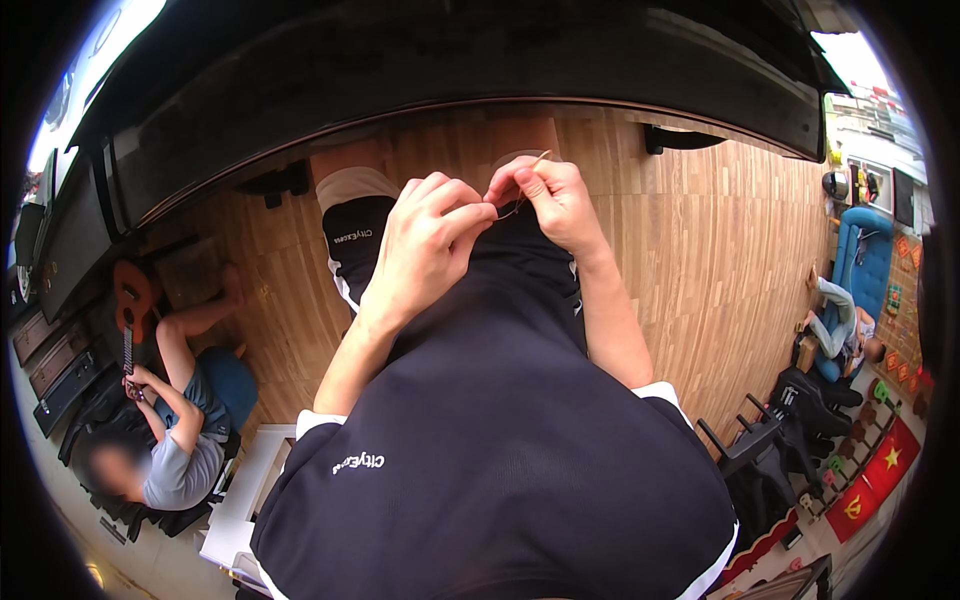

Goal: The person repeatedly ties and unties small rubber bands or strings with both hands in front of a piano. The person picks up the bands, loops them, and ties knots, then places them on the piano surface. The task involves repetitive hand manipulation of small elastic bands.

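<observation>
Both of my hands are raised over my lap, fingertips almost meeting. My right hand (556, 206) is closed in a pinch on a thin tan strand (543, 158), whose end sticks up past the thumb. Part of the strand loops below the fingers toward the other hand; its exact kind is too fine to make out. My left hand (425, 235) has its thumb and index finger pressed together at the strand's other side, and its remaining fingers are curled.
A long glossy black piano-like body (450, 60) spans the far side. At left a seated person (185, 470) holds a small guitar (133, 297). Another person (850, 330) sits on a blue sofa (865, 255) at right. Black chairs (770, 430) stand lower right on the wooden floor (710, 260).
</observation>
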### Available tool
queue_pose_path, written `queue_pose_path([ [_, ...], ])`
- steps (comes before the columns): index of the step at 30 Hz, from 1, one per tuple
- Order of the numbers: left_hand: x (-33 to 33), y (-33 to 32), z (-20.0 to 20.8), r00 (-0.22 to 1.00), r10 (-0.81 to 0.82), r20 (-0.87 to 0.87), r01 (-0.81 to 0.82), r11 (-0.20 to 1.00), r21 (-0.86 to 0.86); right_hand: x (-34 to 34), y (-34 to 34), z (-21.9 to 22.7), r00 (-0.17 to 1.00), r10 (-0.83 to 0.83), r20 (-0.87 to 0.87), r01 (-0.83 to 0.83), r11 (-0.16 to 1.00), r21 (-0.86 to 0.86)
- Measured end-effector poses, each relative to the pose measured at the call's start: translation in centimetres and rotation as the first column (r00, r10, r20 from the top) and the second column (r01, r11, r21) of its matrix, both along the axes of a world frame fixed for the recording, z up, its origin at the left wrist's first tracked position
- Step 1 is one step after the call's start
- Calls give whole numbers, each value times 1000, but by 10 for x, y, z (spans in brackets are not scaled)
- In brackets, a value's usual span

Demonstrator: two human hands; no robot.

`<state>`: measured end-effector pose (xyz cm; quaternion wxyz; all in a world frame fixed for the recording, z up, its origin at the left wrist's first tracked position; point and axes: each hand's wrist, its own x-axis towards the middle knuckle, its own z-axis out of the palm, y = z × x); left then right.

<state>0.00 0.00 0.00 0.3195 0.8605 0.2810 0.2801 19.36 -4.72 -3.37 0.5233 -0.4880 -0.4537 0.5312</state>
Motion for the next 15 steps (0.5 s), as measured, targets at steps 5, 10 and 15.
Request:
queue_pose_path([
  [5,3,1,6,999,37,18,-38,996,78,-6,-2,12,983,119,139,-110,991,-72],
  [10,5,0,4,986,78,151,-75,997,-20,-1,-4,21,943,278,184,-254,957,-143],
  [15,10,4,2,957,19,290,22,990,-138,2,-6,20,933,356,47,-350,931,-99],
])
